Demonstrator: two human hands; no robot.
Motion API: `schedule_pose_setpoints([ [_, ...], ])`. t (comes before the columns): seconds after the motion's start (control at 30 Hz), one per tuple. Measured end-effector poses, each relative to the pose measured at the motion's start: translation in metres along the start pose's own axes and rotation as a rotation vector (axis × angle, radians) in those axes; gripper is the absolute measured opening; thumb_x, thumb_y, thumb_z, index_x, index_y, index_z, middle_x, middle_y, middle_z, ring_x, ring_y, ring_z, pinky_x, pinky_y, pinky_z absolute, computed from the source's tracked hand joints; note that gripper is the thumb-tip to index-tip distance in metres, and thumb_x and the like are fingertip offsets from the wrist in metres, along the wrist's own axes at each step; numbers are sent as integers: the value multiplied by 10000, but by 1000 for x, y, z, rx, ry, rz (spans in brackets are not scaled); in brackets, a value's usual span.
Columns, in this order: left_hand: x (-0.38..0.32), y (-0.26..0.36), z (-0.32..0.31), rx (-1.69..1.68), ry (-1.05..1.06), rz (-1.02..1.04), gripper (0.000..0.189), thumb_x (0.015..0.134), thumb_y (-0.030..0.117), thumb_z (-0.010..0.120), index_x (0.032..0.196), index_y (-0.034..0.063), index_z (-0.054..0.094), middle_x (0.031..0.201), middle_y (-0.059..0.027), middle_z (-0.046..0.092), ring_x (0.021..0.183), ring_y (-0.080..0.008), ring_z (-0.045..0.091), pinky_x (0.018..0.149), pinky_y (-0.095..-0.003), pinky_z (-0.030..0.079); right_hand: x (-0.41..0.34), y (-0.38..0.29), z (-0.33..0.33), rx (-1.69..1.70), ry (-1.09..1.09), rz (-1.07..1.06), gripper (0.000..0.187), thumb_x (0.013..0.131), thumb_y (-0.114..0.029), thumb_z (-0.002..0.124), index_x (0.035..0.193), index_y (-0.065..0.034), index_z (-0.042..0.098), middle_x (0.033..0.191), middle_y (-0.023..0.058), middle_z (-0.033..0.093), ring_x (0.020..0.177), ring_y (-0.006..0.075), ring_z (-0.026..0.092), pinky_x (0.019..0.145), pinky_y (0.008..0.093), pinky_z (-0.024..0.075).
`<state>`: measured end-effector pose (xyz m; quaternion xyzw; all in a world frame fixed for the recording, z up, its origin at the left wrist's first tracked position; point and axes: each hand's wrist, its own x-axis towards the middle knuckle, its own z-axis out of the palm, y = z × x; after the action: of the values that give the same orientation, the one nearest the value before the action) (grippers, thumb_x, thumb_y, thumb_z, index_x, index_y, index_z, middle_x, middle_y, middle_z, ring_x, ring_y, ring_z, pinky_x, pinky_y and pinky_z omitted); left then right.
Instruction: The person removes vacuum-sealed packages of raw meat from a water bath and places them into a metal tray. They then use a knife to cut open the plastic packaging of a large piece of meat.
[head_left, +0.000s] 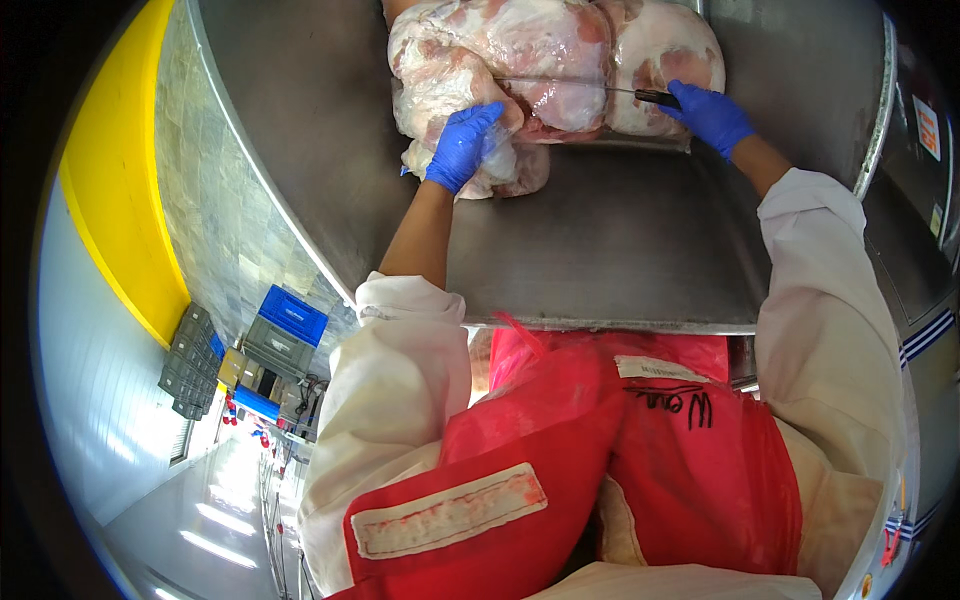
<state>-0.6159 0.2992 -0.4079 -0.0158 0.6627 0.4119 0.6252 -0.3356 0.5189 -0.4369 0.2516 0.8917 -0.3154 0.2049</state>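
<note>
Several large pieces of raw meat with pale fat lie together at the far part of a metal work surface. My left hand, in a blue glove, grips clear plastic film at the near left piece. In my right hand, also gloved in blue, is the black handle of a knife. Its thin blade points left across the middle piece, with the tip close to the fold beside the left piece. Another rounded piece of meat sits at the right, behind the knife handle.
A raised metal rim borders the work surface on the left, and its near edge runs before my red apron. Stacked blue and grey plastic crates stand on the tiled floor at left. A dark machine or cabinet stands at right.
</note>
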Motion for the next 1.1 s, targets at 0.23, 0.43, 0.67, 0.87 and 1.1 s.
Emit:
schedule_pose_setpoints([
  [0.23, 4, -6, -5, 39, 1, 69, 202, 811, 204, 536, 891, 35, 611, 746, 4, 562, 632, -73, 481, 567, -205, 392, -11, -7, 32, -1, 32, 77, 312, 811, -344, 501, 969, -79, 448, 793, 158, 568, 743, 331, 561, 615, 433, 442],
  [0.43, 7, 8, -10, 14, 50, 58, 200, 818, 190, 523, 906, 29, 604, 769, -1, 566, 651, -82, 489, 586, -213, 400, -42, -48, -70, 521, -353, 120, 359, 815, -362, 526, 1004, -68, 445, 592, 104, 494, 473, 182, 523, 437, 319, 432],
  [0.67, 12, 9, -10, -6, 22, 34, 195, 812, 203, 546, 863, 24, 604, 741, 3, 560, 641, -79, 475, 587, -212, 397, -43, -73, -90, 819, -587, 356, 446, 849, -325, 489, 1199, -94, 338, 576, 66, 467, 425, 111, 470, 371, 236, 410],
  [0.87, 19, 0, -25, 10, 5, -6, 200, 795, 206, 571, 875, 27, 607, 749, 6, 564, 643, -72, 470, 574, -213, 390, -52, -83, -89, 709, -532, 338, 532, 857, -321, 473, 1281, -96, 244, 588, 86, 472, 411, 130, 478, 370, 250, 419],
  [1.1, 12, 11, -18, 445, 105, 49, 323, 781, 268, 591, 933, -17, 582, 782, -24, 572, 688, -110, 493, 638, -247, 415, -53, -92, -86, 772, -596, 349, 507, 861, -288, 472, 1274, -105, 241, 613, 98, 478, 393, 150, 470, 364, 261, 413],
])
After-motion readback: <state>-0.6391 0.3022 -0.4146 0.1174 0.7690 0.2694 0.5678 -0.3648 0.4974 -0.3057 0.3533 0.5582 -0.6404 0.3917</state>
